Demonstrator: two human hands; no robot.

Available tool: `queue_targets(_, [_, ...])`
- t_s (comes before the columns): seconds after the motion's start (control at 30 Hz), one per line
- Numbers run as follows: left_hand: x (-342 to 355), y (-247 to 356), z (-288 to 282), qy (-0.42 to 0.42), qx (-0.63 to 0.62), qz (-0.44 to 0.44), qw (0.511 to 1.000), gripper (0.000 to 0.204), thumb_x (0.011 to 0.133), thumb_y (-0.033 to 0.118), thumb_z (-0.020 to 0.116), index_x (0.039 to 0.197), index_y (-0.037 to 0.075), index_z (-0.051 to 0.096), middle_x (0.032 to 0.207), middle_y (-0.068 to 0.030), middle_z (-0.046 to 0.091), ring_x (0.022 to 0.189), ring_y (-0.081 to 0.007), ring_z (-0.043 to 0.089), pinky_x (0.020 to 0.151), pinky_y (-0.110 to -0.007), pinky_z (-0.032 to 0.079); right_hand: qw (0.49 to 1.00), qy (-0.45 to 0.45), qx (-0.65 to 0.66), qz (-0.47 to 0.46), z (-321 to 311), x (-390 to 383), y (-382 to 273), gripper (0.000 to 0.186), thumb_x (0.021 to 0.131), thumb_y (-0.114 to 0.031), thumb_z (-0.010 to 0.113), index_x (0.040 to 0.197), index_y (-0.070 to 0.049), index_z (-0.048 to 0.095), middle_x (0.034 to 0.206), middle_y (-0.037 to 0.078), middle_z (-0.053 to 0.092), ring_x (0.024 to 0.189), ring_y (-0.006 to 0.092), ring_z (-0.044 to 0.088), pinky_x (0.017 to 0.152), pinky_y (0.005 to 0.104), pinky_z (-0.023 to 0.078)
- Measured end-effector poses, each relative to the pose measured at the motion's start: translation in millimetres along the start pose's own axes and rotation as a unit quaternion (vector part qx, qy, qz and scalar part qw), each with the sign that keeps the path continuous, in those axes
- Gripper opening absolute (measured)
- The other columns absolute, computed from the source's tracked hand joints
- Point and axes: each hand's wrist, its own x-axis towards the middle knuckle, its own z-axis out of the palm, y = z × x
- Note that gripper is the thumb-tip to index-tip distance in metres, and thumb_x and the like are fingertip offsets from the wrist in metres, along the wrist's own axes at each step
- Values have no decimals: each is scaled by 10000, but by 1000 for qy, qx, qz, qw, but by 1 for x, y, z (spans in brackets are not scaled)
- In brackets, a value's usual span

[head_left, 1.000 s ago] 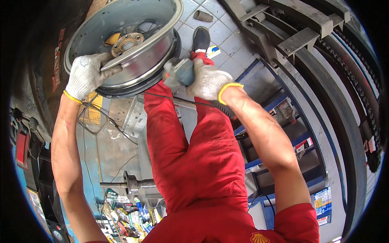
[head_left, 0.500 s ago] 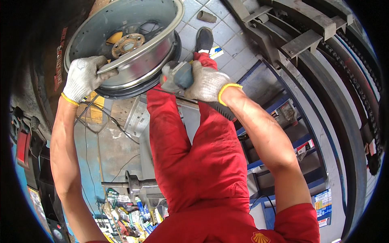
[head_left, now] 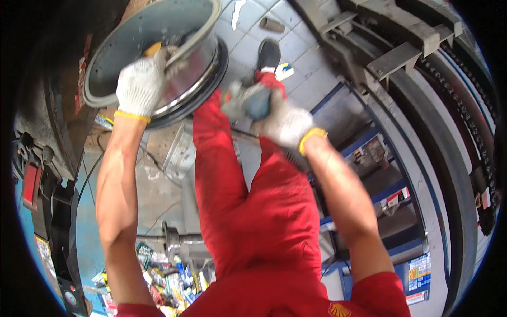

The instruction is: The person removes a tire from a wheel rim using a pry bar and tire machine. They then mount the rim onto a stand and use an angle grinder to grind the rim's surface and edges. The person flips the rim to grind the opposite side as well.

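Note:
A bare silver-grey metal wheel rim (head_left: 105,66) stands tilted at the upper left, with a black ring (head_left: 222,66) along its underside. My left hand (head_left: 141,87), in a white knit glove with a yellow cuff, is closed over the rim's near right edge. In my right hand (head_left: 288,121), gloved alike, is a power tool that looks like an angle grinder (head_left: 256,103). Its head points left toward the rim, a short gap away from it. Motion smears the tool and the fingers around it. Part of the rim's hub is hidden behind my left hand.
A blue-framed rack (head_left: 377,198) stands at the right, beside heavy metal machinery (head_left: 401,58) with a chain. A short tube (head_left: 271,24) lies on the tiled floor. Below left are a metal shaft (head_left: 171,238) and a heap of colourful packages (head_left: 177,280).
My left hand has moved rightward along the edge of the wheel rim, and the rim has shifted slightly left. My right hand has moved a little right and down with the grinder.

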Motion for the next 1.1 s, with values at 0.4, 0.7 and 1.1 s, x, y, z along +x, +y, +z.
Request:
queue_targets(0.4, [-45, -2, 11, -59, -46, 34, 997, 449, 1004, 555, 792, 1122, 122, 795, 807, -146, 779, 749, -367, 782, 659, -475, 601, 991, -4, 17, -134, 104, -30, -24, 668, 880, -312, 812, 1352, 48, 506, 979, 285, 797, 945, 457, 803, 830, 567, 629])
queue_targets(0.7, [-37, 10, 14, -40, -79, 69, 994, 463, 995, 573, 786, 1146, 138, 837, 783, -150, 781, 756, -345, 796, 680, -458, 621, 994, -65, -5, -88, 90, -26, -55, 726, 905, -341, 803, 1417, 62, 482, 1094, 341, 788, 1082, 503, 787, 931, 562, 625])
queue_targets(1.1, [-39, -14, 6, 3, -110, 72, 991, 484, 968, 567, 839, 1022, 87, 808, 776, -166, 756, 699, -358, 769, 640, -449, 595, 994, -73, -51, -58, 43, -6, -45, 749, 856, -300, 825, 1414, 89, 510, 1131, 344, 791, 1114, 476, 791, 962, 550, 627])
